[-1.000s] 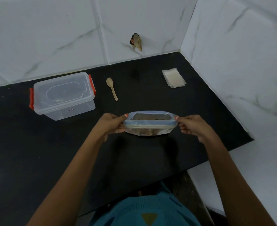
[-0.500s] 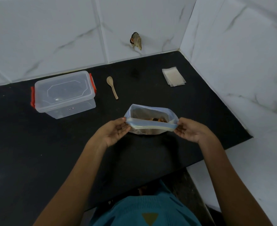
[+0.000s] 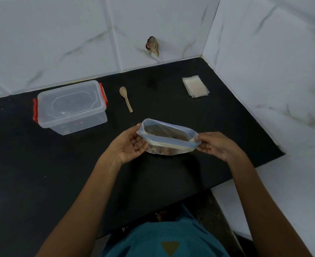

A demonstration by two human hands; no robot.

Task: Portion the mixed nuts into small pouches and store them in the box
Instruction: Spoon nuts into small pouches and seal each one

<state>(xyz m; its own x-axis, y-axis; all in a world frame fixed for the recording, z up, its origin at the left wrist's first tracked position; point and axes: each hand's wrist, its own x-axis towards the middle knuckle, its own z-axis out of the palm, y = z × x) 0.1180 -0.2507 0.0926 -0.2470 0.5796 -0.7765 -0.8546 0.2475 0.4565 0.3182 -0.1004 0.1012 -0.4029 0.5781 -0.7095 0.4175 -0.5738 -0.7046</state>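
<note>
A clear zip bag of mixed nuts (image 3: 168, 138) with a blue seal strip stands on the black counter (image 3: 60, 173), its mouth pulled open. My left hand (image 3: 129, 145) holds the bag's left end, thumb at the rim and fingers under its side. My right hand (image 3: 214, 145) pinches the right end of the seal strip. The nuts show only dimly through the plastic. A clear lidded box (image 3: 71, 106) with red clips sits at the back left. A stack of small clear pouches (image 3: 195, 86) lies at the back right. A small wooden spoon (image 3: 126, 98) lies between them.
White marble-look tiled walls (image 3: 264, 62) close the counter at the back and the right. A small brownish scrap (image 3: 153, 46) hangs on the back wall. The counter's front edge runs just in front of my body.
The bag's mouth has been spread wider and its left end turned away from me. My left hand has shifted from pinching the strip to cupping the bag's left side.
</note>
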